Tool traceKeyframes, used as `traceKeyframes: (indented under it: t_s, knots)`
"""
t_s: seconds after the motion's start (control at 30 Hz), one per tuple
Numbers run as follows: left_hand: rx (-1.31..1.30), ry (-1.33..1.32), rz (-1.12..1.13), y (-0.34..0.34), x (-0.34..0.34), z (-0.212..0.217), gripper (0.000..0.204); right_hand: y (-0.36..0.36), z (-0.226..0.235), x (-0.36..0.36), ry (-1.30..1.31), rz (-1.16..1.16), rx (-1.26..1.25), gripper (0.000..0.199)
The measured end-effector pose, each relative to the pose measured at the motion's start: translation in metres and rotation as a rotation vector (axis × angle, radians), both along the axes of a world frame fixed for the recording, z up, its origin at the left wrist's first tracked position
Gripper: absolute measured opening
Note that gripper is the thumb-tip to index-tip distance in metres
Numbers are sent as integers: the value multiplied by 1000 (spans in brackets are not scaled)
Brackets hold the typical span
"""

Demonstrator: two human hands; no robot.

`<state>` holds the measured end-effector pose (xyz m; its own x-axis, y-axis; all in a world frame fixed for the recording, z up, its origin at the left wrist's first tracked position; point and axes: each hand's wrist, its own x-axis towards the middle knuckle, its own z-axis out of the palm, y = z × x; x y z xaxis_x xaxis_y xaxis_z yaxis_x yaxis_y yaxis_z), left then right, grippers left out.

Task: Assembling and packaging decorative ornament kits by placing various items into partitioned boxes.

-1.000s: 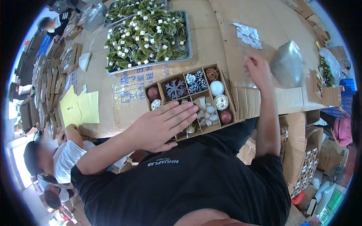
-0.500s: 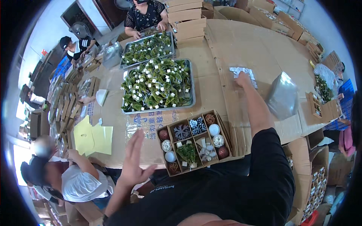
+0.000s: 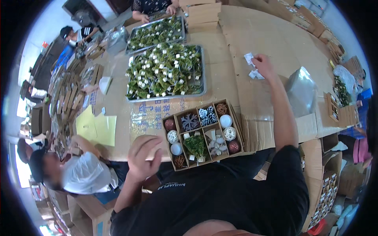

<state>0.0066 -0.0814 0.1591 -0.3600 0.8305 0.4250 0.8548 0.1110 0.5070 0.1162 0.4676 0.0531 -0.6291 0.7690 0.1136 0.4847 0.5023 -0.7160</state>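
My right hand (image 3: 264, 66) reaches far over the cardboard-covered table, fingers pinched on a small white packet (image 3: 249, 58). More white packets (image 3: 256, 74) lie just below that hand. My left hand (image 3: 145, 157) is raised at the left of the divided cardboard box (image 3: 179, 166), fingers apart and slightly curled, holding nothing. In the box's compartments sit balls in dark red, white and brown wicker, a grey snowflake (image 3: 190, 122), frosted pine cones (image 3: 207, 116), a green sprig bundle (image 3: 195, 145) and small whitish pieces (image 3: 217, 146).
Two trays of green sprigs with white cubes, the nearer tray (image 3: 167, 96) and a farther one (image 3: 134, 50), stand ahead. A clear plastic bag stack (image 3: 301, 92) lies right of my forearm. Yellow sheets (image 3: 96, 128) lie left. Co-workers sit at the left and far side.
My right hand has shifted slightly right, and the white packets that lay together under it are now apart. My left hand's fingers have curled more. The view has shifted a little.
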Motion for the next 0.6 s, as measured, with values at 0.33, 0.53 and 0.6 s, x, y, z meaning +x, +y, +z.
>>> traceKeyframes:
  t_s: [0.33,0.53,0.6]
  knots:
    - [-150,197,-458,68,21,-9,54,-326,100,73,264,379,87,13]
    - [-107,188,-349,69,30,-13,46,-341,92,75,61,467,342,15]
    - [-105,178,-353,68,32,-15,46,-343,92,77,38,500,354,14]
